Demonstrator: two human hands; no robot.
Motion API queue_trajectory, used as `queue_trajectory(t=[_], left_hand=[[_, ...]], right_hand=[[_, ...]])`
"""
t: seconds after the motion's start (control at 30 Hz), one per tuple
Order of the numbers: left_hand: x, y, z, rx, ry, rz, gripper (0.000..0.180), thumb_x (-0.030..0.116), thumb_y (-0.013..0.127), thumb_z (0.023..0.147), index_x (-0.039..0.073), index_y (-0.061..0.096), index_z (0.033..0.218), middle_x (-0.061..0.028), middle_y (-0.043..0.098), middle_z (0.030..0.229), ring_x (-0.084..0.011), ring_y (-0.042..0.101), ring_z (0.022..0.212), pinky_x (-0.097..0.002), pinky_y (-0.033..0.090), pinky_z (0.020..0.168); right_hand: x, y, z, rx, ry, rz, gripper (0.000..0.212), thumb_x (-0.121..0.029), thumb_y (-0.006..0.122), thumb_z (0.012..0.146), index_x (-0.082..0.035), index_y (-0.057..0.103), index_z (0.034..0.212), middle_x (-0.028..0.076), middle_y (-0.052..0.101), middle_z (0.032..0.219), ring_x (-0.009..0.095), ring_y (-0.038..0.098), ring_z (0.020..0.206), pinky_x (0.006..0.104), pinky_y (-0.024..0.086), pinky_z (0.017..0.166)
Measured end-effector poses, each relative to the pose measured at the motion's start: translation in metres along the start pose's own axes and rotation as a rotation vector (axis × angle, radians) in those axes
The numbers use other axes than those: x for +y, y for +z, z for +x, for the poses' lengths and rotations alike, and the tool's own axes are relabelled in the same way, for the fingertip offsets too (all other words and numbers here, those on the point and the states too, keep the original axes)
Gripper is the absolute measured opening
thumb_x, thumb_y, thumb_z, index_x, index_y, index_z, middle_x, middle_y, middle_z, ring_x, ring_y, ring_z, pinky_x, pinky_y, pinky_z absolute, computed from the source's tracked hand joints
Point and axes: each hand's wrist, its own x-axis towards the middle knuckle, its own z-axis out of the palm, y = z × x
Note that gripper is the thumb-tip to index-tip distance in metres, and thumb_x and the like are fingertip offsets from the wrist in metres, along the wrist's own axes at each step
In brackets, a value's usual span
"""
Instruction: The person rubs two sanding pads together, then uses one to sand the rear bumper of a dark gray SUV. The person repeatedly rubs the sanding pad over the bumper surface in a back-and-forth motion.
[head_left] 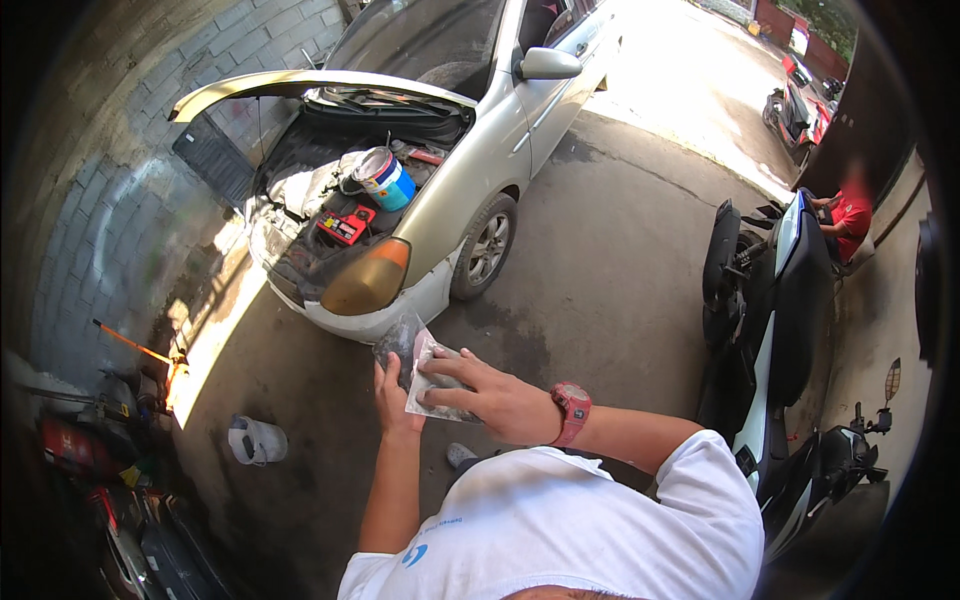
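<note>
Both of my hands are at a clear plastic bag (397, 346) with something dark grey in it, held in front of my chest. My left hand (398, 405) grips its left side from below, fingers pointing up. Across its right side lies my right hand (497, 398), with the fingers bent over the plastic and a red watch (572, 412) on the wrist. What the bag contains is too unclear to name. Just beyond the bag is the front bumper (385, 322) of a car.
The beige car (482, 140) has its hood (330, 80) raised. A paint can (386, 178) and a red-topped battery (346, 224) sit in its engine bay. A white bucket (258, 441) stands on the floor. Motorcycles (775, 370) line the right, near a seated person in red (852, 215).
</note>
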Motion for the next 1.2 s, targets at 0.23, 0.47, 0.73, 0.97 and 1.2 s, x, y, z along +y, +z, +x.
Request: queue_trajectory(t=[0.23, 0.47, 0.73, 0.97, 1.2], left_hand=[[-0.02, 0.011, -0.016, 0.018, -0.029, 0.057, 0.053, 0.019, 0.053, 0.117, 0.001, 0.041, 0.166, -0.0152, 0.054, 0.161, -0.0289, 0.056, 0.145, -0.0437, 0.045, 0.123], [-0.016, 0.018, 0.0, 0.083, 0.224, 0.255, 0.054, 0.024, 0.054, 0.119, -0.002, 0.042, 0.165, -0.0157, 0.054, 0.161, -0.0256, 0.055, 0.144, -0.0414, 0.043, 0.122], [-0.015, 0.03, -0.005, 0.006, 0.264, 0.553, 0.052, 0.032, 0.053, 0.119, -0.004, 0.052, 0.157, -0.0186, 0.062, 0.151, -0.0264, 0.059, 0.136, -0.04, 0.044, 0.117], [-0.003, 0.017, 0.006, 0.166, 0.198, 0.075, 0.056, 0.029, 0.054, 0.118, 0.002, 0.042, 0.165, -0.0168, 0.058, 0.157, -0.0304, 0.061, 0.14, -0.0458, 0.048, 0.118], [-0.016, 0.029, -0.009, -0.157, 0.122, -0.028, 0.051, 0.022, 0.055, 0.117, 0.002, 0.045, 0.162, -0.0134, 0.062, 0.152, -0.0264, 0.062, 0.14, -0.0422, 0.049, 0.118]], right_hand=[[0.062, -0.014, 0.004, -0.269, 0.453, -0.536, 0.063, -0.007, 0.066, 0.097, -0.021, 0.053, 0.157, 0.023, 0.046, 0.158, 0.052, 0.046, 0.151, 0.0719, 0.049, 0.11], [0.041, -0.034, 0.01, -0.345, 0.152, -0.524, 0.068, -0.005, 0.071, 0.092, -0.027, 0.06, 0.155, 0.013, 0.051, 0.16, 0.05, 0.041, 0.157, 0.088, 0.027, 0.117], [0.03, -0.026, 0.014, -0.261, 0.106, -0.542, 0.06, -0.014, 0.074, 0.094, -0.026, 0.063, 0.152, 0.012, 0.056, 0.155, 0.044, 0.045, 0.155, 0.0858, 0.026, 0.12], [0.004, -0.033, 0.002, -0.045, 0.027, -0.477, 0.075, -0.003, 0.076, 0.088, -0.032, 0.06, 0.155, 0.007, 0.052, 0.163, 0.039, 0.038, 0.162, 0.0833, 0.02, 0.125], [0.024, -0.028, 0.008, -0.076, 0.283, -0.374, 0.072, 0.006, 0.064, 0.093, -0.013, 0.048, 0.16, 0.024, 0.043, 0.162, 0.05, 0.049, 0.151, 0.0614, 0.051, 0.116]])
